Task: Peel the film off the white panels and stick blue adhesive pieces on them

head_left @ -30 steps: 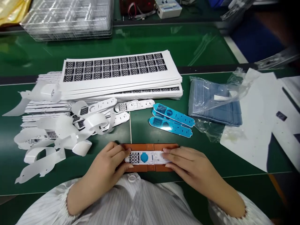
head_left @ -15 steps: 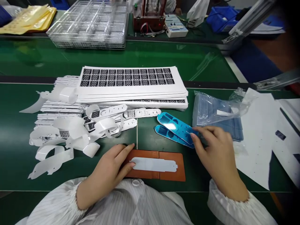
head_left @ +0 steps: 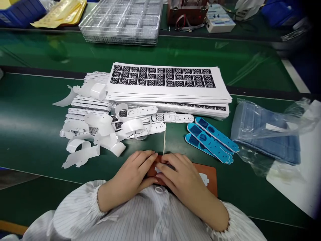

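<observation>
A reddish-brown flat jig (head_left: 210,177) lies in front of me with a long white strip (head_left: 204,179) on it, mostly covered by my hands. My left hand (head_left: 132,172) is around the jig's left end, fingers over the far side and thumb close to the near side. Over the middle of the jig, my right hand (head_left: 185,177) has thumb and forefinger brought together at the strip's left end. To its right several blue-faced panels (head_left: 210,140) with rounded ends lie fanned over one another.
Curled white backing strips (head_left: 100,129) lie in a heap at left, beside stacked white panels (head_left: 90,102). Printed sheets (head_left: 165,78) are piled behind. At right is a plastic bag of blue-grey pieces (head_left: 265,130) on white paper. Clear trays (head_left: 122,23) stand at the back.
My right hand has left the blue-faced panels and come left onto the brown jig. More blue-faced panels show in the fan now. The view has shifted, and my left hand stays at the jig.
</observation>
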